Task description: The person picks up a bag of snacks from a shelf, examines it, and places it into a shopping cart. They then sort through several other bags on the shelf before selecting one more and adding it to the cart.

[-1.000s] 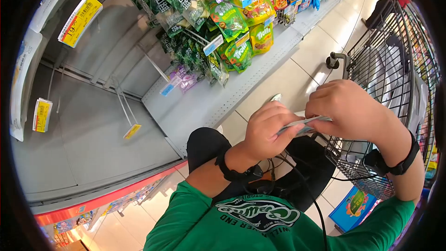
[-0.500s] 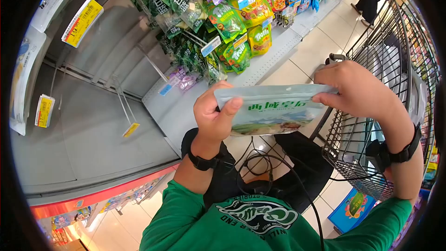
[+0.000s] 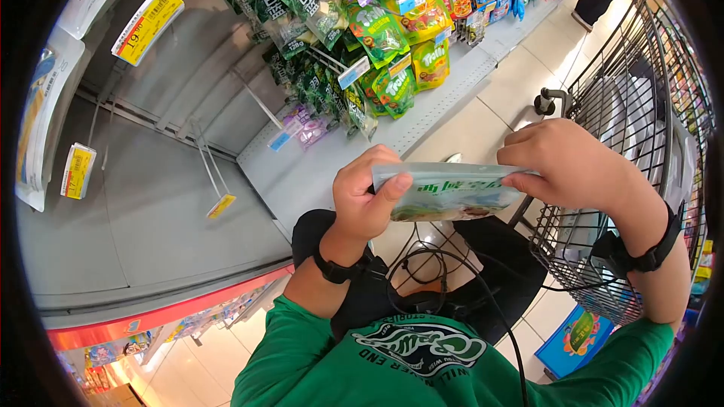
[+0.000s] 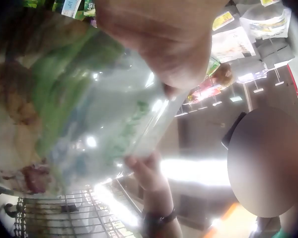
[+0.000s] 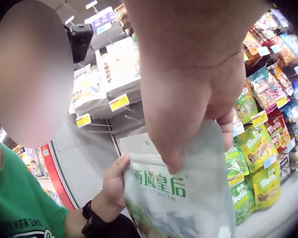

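A pale pouch with green lettering hangs between the two hands, over the lap. The left hand pinches its left top corner, thumb on the front. At the right top corner the right hand grips the pouch with thumb and curled fingers. The right wrist view shows the pouch upright, the right hand above it and the left hand at the far corner. In the left wrist view the pouch fills much of the left side.
A wire shopping cart with packages inside stands at the right. Candy pouches hang along the shelf ahead. At the left are hooks with price tags. Black cables loop over the lap, and a blue box lies below the cart.
From a second ago, when it was seen edge-on, the pouch has turned to show its front and the hands have moved apart. Since half a second ago it has tilted back and sunk slightly.
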The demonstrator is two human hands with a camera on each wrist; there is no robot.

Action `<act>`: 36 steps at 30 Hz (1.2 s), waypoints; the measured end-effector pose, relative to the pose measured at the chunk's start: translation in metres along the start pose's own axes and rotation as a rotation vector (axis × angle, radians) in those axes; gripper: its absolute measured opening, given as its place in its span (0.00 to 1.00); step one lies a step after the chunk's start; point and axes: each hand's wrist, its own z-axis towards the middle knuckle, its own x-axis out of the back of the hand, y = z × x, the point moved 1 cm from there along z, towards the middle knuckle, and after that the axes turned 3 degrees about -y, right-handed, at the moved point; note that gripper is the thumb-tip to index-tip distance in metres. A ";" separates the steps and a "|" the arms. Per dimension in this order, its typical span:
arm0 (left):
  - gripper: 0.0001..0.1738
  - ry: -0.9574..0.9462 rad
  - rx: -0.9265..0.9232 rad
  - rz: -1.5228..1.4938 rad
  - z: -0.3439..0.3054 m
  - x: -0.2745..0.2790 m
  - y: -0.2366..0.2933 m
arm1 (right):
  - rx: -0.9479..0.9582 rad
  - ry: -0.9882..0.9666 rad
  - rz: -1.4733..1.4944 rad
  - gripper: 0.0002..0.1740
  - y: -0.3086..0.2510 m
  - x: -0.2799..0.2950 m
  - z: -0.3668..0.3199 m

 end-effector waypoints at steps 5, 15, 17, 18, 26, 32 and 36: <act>0.12 -0.005 -0.004 0.005 0.002 -0.004 0.002 | -0.019 -0.033 0.001 0.09 0.000 0.002 -0.002; 0.14 -0.069 -0.015 0.049 0.000 -0.020 0.002 | 0.006 0.003 -0.019 0.08 -0.003 -0.003 -0.002; 0.11 -0.067 -0.026 0.026 0.000 -0.021 -0.001 | -0.037 -0.052 -0.025 0.08 -0.001 -0.001 -0.002; 0.09 -0.062 -0.039 0.005 0.001 -0.022 -0.002 | -0.040 -0.051 -0.024 0.08 -0.001 -0.001 -0.003; 0.09 -0.054 -0.028 -0.008 0.000 -0.024 -0.003 | 0.048 0.032 -0.061 0.08 0.000 -0.008 -0.003; 0.09 -0.061 -0.057 0.019 0.000 -0.022 0.000 | -0.027 -0.087 -0.026 0.08 -0.004 0.002 -0.004; 0.09 -0.079 -0.042 0.041 -0.001 -0.020 -0.003 | -0.063 -0.084 0.002 0.10 0.005 -0.003 -0.009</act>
